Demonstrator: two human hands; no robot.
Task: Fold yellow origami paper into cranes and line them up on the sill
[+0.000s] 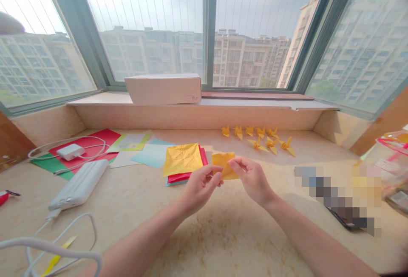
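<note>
A small folded square of yellow origami paper (224, 161) is held up between my hands, above the stone counter. My right hand (251, 179) pinches its right side between thumb and fingers. My left hand (204, 185) is at its lower left edge, fingers curled and thumb pressed to the fingertips against the paper. Just left of it lies a stack of paper squares, with a creased yellow sheet (183, 159) on top and red sheets (183, 177) below. Several folded yellow paper cranes (257, 144) stand in two rows beyond my right hand.
Coloured sheets (95, 141), a white charger (70, 151) and a white power bank (79, 183) with looping cables lie at the left. A white box (163, 90) sits on the window ledge. At the right are a partly blurred phone (346, 219) and a clear plastic container (392, 158).
</note>
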